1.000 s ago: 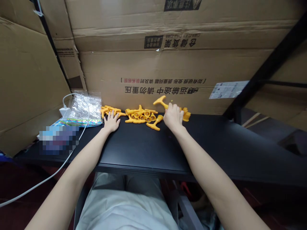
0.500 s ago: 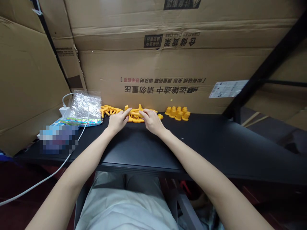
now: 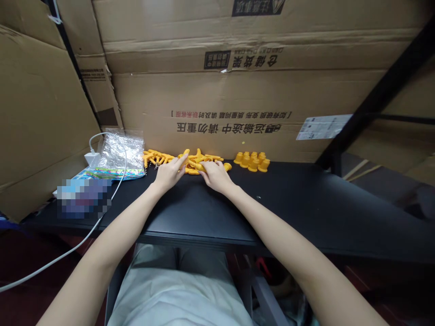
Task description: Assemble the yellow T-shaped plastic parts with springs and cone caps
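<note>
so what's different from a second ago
The right hand has moved left, away from the upright yellow cups, to the middle yellow pile; the T-shaped piece it held raised by the cups is gone from there. The left hand has shifted right from the left yellow pile to the middle one. What each grips is unclear. The plastic bag and white plug look unmoved.

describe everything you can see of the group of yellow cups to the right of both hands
The yellow cups look like smooth, opaque plastic, each tapering upward from a wider rim at the bottom. They stand upright on the black tabletop, packed close together so that some hide others, just in front of the cardboard. No hand touches them. Their insides are out of sight.
</note>
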